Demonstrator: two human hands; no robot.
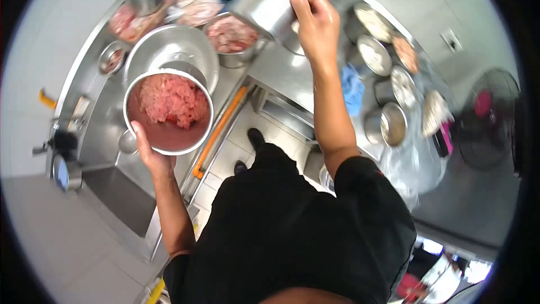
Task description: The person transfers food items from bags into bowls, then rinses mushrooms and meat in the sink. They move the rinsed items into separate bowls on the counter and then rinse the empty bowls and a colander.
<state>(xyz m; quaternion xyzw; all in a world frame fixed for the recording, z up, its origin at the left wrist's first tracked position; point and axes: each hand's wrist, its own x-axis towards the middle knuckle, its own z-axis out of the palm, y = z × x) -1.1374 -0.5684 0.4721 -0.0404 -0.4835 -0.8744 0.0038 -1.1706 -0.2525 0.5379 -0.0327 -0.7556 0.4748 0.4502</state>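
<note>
My left hand (151, 151) grips a round metal pot (209, 118) by its lower left side, thumb at the rim. Pink ground meat (171, 100) is heaped inside the pot, with reddish residue along its wall. Farther forward, my right hand (318, 19) is closed on the edge of a second metal pot (264, 4). That pot is tilted over the steel counter, and something dark red shows at its far end; the rest of its inside is hidden. Behind the left pot is a large shiny metal basin (142, 50).
A bowl of raw meat pieces (230, 34) and bagged pale meat (194, 5) stand at the back. A steel sink (115, 194) lies left. On the right are several metal containers (371, 56), a blue cloth (352, 87) and a fan (486, 121). An orange bar (225, 126) edges the left counter.
</note>
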